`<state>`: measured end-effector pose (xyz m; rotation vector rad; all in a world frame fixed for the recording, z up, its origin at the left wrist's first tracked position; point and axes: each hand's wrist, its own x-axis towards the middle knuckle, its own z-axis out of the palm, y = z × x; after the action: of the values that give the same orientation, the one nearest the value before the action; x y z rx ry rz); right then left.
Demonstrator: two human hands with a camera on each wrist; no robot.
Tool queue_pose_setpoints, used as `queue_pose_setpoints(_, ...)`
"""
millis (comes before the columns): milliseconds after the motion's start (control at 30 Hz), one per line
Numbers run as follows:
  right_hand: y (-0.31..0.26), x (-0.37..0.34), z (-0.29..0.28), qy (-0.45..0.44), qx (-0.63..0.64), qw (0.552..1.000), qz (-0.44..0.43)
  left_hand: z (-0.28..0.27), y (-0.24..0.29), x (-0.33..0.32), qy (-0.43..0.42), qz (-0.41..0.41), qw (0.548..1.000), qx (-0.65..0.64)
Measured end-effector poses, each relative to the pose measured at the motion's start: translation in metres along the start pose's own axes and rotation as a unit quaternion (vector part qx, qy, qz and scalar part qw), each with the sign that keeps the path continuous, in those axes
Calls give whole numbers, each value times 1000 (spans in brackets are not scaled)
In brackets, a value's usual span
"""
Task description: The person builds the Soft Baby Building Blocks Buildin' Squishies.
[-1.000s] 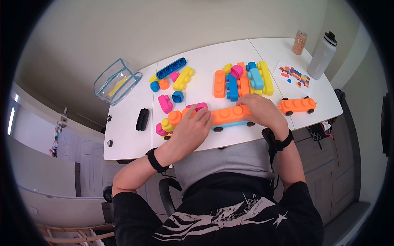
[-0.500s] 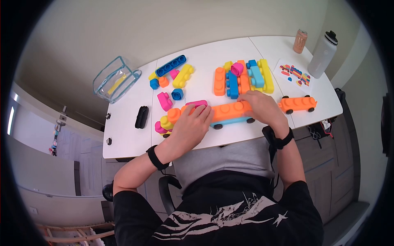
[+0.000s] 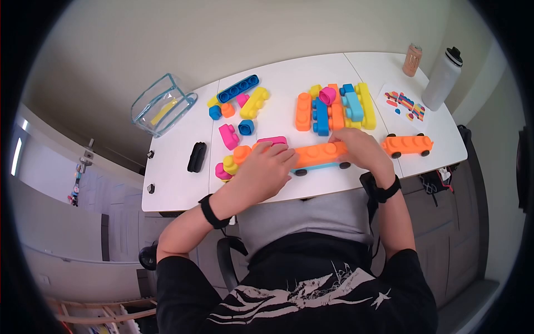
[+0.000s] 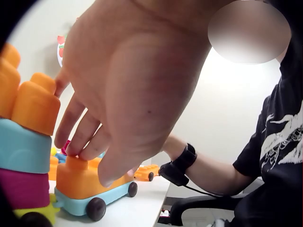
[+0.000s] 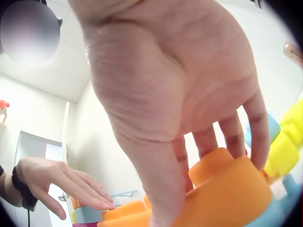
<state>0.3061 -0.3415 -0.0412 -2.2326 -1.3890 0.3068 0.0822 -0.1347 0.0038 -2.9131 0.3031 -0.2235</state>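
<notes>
A long orange block (image 3: 320, 153) sits on a light-blue wheeled base (image 4: 78, 202) near the table's front edge. My right hand (image 3: 361, 149) grips its right end, with the thumb on the near side and the fingers over the far side. Toward its left end, my left hand (image 3: 264, 171) rests with fairly straight fingers on top. Coupled at the left is another wheeled car, stacked with a magenta block (image 4: 23, 189), a light-blue block (image 4: 23, 146) and orange blocks (image 4: 38, 106). My left hand partly hides that car in the head view.
Behind the right hand lie several blocks, including a yellow block (image 3: 367, 106). More loose blocks, a long blue block (image 3: 238, 89) among them, lie at the back left. An orange wheeled car (image 3: 409, 146), picture sheet (image 3: 400, 106), can (image 3: 412, 60) and bottle (image 3: 443, 79) stand right.
The head view has shifted slightly, so the table's contents sit a little differently in the frame. Both hands stay at the orange block, with hardly any visible movement.
</notes>
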Motion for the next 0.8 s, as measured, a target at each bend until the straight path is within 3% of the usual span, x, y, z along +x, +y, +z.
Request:
queue_pose_setpoints(67, 5, -1, -2, 10, -5, 1000, -9, -34, -17, 2, 31, -38, 985, -167)
queue_pose_setpoints(133, 9, -2, -6, 5, 0, 1000, 10, -58, -45, 2, 107, -118, 966, -204)
queue_pose_setpoints(167, 10, -3, -6, 4, 0, 1000, 9, -66, -64, 6, 84, -189, 944, -258)
queue_pose_setpoints(233, 11, -3, -11, -11, -6, 1000, 19, -52, -106, 10, 95, -207, 948, -221)
queue_pose_setpoints(367, 20, -4, -5, 6, -23, 1000, -8, 31, -187, 18, -88, -244, 939, -227)
queue_pose_setpoints(400, 19, -5, -4, 3, -13, 1000, -8, 47, -194, 19, -86, -239, 940, -226)
queue_pose_setpoints(500, 19, -4, -3, -2, -1, 1000, -3, 77, -207, 33, -194, -279, 926, -164)
queue_pose_setpoints(633, 12, -4, -5, -21, 10, 1000, 11, 88, -191, 42, -221, -295, 929, -46)
queue_pose_setpoints(800, 16, -8, -2, -16, 5, 1000, 5, 79, -196, 37, -214, -285, 930, -92)
